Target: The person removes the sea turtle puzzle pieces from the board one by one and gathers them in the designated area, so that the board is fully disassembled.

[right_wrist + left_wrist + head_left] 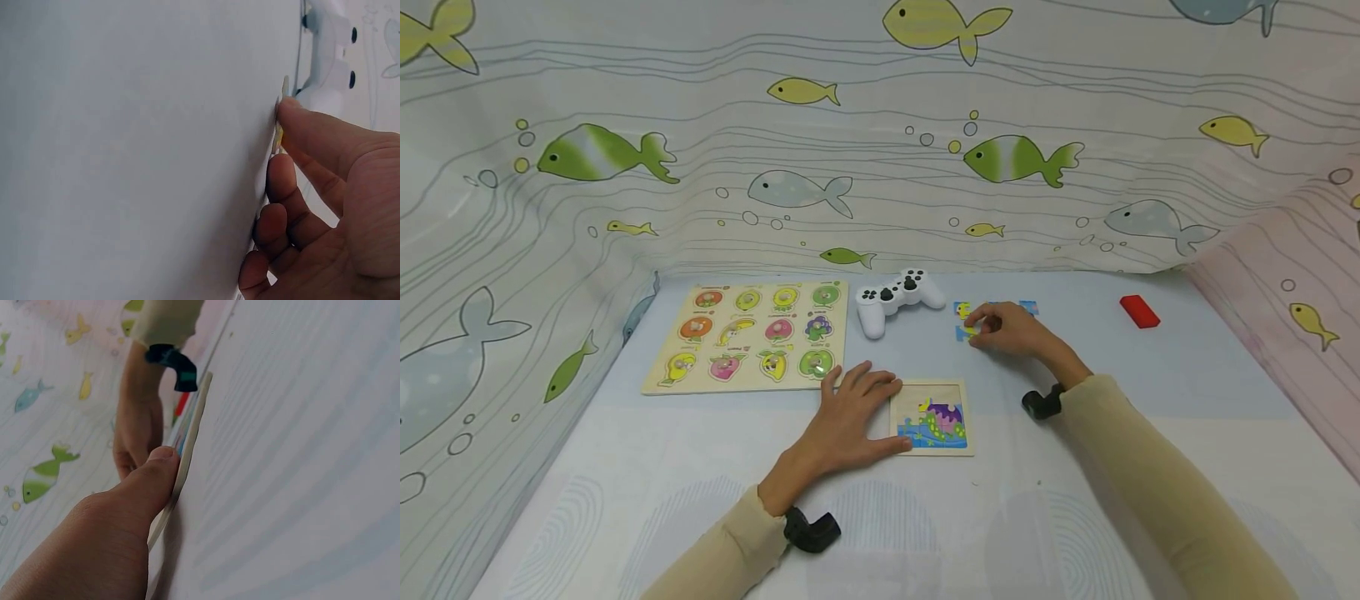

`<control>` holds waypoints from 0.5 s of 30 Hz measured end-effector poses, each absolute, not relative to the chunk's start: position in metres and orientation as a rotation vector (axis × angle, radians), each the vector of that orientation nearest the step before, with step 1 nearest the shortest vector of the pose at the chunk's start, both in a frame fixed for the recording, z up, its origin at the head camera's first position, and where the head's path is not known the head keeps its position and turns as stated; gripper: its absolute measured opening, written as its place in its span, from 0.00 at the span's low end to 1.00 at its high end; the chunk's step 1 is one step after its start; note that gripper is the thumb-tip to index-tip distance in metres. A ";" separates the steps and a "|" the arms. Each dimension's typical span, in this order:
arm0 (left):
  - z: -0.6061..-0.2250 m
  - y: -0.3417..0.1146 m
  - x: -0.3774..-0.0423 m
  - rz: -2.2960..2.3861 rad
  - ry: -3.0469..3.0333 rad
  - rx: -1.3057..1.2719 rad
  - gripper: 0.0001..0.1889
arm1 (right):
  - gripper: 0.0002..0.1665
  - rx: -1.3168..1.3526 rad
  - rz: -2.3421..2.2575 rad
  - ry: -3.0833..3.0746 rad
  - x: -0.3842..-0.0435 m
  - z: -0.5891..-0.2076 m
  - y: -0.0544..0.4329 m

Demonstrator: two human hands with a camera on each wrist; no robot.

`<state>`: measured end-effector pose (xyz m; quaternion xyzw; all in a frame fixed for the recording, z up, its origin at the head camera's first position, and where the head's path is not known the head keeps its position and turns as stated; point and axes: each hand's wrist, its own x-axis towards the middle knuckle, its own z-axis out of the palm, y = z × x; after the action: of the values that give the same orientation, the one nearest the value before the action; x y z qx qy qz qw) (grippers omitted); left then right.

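Puzzle tray (940, 393) flat, its blue side nearest, long axis unclear

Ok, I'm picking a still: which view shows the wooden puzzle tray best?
The head view: it shows the puzzle tray from above, its partly filled inside visible. The left wrist view has it nearly edge-on; the right wrist view misses it.
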<state>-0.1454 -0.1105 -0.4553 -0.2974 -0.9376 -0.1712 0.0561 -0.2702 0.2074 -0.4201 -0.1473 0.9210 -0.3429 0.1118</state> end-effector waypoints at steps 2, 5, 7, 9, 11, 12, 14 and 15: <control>-0.456 -0.111 -0.145 -0.515 -2.843 -0.904 0.43 | 0.20 -0.425 -1.013 2.705 -0.270 -0.421 0.208; -0.456 -0.110 -0.145 -0.508 -2.842 -0.904 0.43 | 0.20 -0.422 -1.039 2.705 -0.268 -0.421 0.209; -0.456 -0.111 -0.145 -0.503 -2.844 -0.905 0.43 | 0.19 -0.437 -1.049 2.708 -0.265 -0.420 0.209; -0.456 -0.111 -0.145 -0.497 -2.842 -0.906 0.43 | 0.19 -0.462 -1.068 2.709 -0.261 -0.418 0.208; -0.456 -0.111 -0.145 -0.490 -2.843 -0.907 0.44 | 0.18 -0.486 -1.081 2.712 -0.257 -0.418 0.207; -0.455 -0.111 -0.145 -0.491 -2.844 -0.906 0.44 | 0.17 -0.503 -1.088 2.712 -0.254 -0.417 0.206; -0.454 -0.111 -0.145 -0.499 -2.844 -0.905 0.44 | 0.16 -0.567 -1.093 2.711 -0.248 -0.417 0.203; -0.454 -0.111 -0.145 -0.502 -2.848 -0.903 0.44 | 0.16 -0.601 -1.096 2.706 -0.245 -0.416 0.201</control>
<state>-0.1453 -0.1107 -0.4536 -0.2976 -0.9386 -0.1653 0.0562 -0.2454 0.2006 -0.4158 -0.2009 0.9049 -0.3666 0.0805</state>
